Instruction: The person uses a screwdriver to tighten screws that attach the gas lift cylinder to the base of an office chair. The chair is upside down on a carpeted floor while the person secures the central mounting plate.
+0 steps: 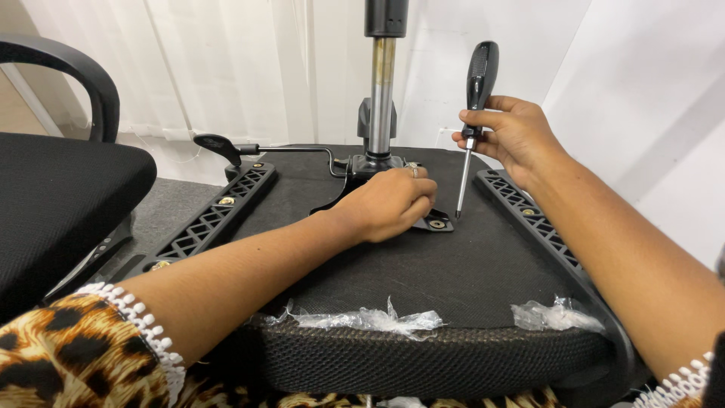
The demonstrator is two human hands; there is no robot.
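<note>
Upturned before a white curtain, the chair seat (423, 279) is pressed by the left hand (389, 204), curled on the mounting plate (436, 224), while beyond, a screwdriver (474, 113) is pinched upright by the right hand (513, 132).

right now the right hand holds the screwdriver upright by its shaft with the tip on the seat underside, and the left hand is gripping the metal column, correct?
One detail is wrong. In the head view the left hand is not on the metal column; it rests lower, on the black mounting plate at the column's base, beside a bolt. The rest holds: the right hand holds the screwdriver upright by its shaft, tip down on the seat underside.
</note>
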